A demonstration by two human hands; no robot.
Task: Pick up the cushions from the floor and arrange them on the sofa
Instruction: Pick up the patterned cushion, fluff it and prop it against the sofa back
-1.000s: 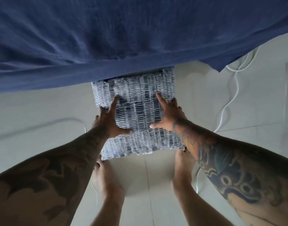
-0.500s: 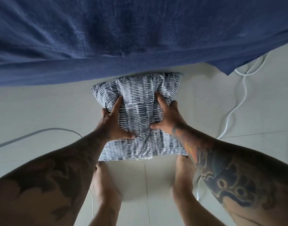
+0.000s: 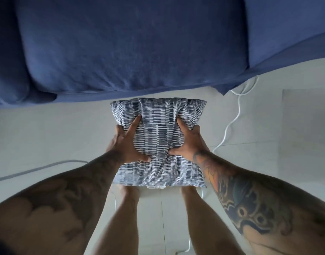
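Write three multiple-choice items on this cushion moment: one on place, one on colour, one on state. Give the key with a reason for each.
1. Where is the patterned cushion?
A. lying on the sofa seat
B. held in front of the sofa, over the floor
C. tucked under the sofa

2. What colour is the sofa?
A. dark blue
B. red
C. beige

3. How is the cushion held?
A. by the left hand alone
B. by nobody, it lies free
C. by both hands, pressed in from its two sides

Key:
1 B: the cushion sits below the sofa's front edge in the view, with pale floor tiles around it and the person's legs under it.
2 A: the cover is deep blue throughout.
3 C: the left hand and right hand each grip one side, and the fabric bunches between them.
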